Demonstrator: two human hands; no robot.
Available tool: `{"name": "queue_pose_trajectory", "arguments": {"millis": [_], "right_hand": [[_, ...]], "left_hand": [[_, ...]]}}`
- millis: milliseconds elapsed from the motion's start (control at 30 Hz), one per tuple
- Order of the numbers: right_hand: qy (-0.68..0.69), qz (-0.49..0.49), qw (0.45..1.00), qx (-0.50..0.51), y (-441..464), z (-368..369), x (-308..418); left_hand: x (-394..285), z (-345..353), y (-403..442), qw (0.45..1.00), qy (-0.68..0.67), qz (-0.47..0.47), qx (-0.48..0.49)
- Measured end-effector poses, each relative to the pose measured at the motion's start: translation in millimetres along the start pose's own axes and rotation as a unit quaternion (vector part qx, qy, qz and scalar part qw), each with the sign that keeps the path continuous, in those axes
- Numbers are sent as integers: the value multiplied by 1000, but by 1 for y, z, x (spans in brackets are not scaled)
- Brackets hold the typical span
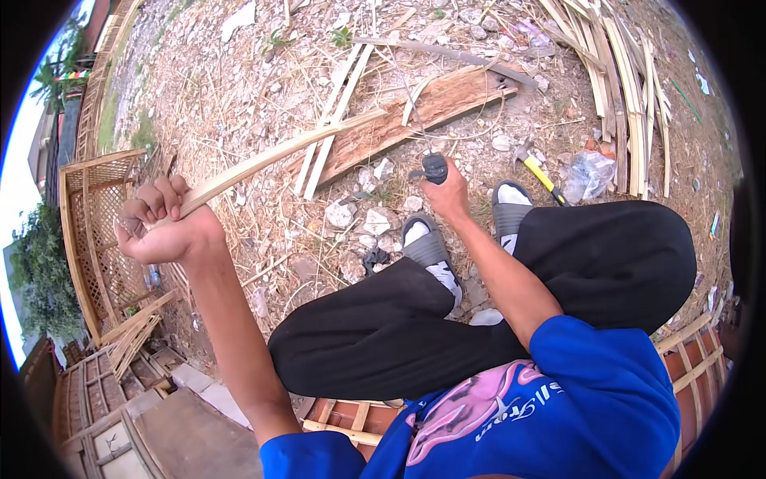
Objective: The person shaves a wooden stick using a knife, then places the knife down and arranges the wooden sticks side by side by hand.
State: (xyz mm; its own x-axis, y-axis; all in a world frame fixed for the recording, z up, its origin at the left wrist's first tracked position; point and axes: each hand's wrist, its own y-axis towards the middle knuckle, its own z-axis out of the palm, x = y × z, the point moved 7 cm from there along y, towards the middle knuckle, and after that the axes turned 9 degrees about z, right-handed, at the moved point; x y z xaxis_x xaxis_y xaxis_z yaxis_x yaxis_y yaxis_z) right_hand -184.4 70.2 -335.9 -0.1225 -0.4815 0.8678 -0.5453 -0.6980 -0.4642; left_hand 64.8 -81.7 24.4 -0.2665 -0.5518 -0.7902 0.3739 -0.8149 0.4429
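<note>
My left hand [171,219] is raised at the left, its fingers wrapped round the near end of a long pale wooden strip [279,153]. The strip's far end reaches over a rough, weathered plank [427,108] on the ground. Near the middle, my right hand [448,191] grips a dark handle [435,168] with a thin metal shaft pointing away from me, over the stony ground beside the plank's near edge. Two narrow pale strips [339,120] lie crossing the plank's left end, and a grey slat [455,54] lies beyond it.
A hammer with a yellow handle [542,177] lies right of my feet, beside a clear plastic bag [590,174]. Long wooden strips [626,96] are piled at the upper right. A lattice panel [104,239] stands at the left. Stones and dry straw cover the ground.
</note>
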Motion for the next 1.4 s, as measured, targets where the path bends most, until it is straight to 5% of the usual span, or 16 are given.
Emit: {"name": "queue_pose_trajectory", "arguments": {"millis": [67, 167, 300, 333, 433, 600, 733, 867, 1000, 1233, 1400], "right_hand": [[-10, -3, 1000, 6, -1, 5, 0], [-18, -4, 1000, 22, -13, 19, 2], [51, -26, 989, 135, -36, 46, 29], [28, -29, 987, 156, -41, 50, 35], [61, -68, 982, 165, -60, 49, 63], [80, -124, 962, 230, -80, 53, 112], [76, -183, 961, 193, -74, 48, 119], [14, -140, 973, 185, -54, 45, 79], [16, -136, 977, 166, -64, 42, 93], [42, -182, 960, 208, -72, 40, 134], [-21, -70, 986, 148, -20, 33, 47]], "left_hand": [[13, -2, -2, 997, -35, -28, 65], [16, 11, -21, 999, 15, -30, -30], [11, 29, -35, 986, 32, -70, 150], [11, 31, -35, 992, 54, -67, 90], [9, 36, -43, 977, 80, -78, 181], [8, 44, -46, 978, 57, -74, 186], [10, 43, -51, 983, 105, -61, 137], [9, 33, -52, 982, 94, -73, 144], [10, 36, -49, 991, 123, -31, 33], [12, 50, -59, 986, 108, -52, 114], [9, 51, -69, 973, 65, -63, 211]]}}
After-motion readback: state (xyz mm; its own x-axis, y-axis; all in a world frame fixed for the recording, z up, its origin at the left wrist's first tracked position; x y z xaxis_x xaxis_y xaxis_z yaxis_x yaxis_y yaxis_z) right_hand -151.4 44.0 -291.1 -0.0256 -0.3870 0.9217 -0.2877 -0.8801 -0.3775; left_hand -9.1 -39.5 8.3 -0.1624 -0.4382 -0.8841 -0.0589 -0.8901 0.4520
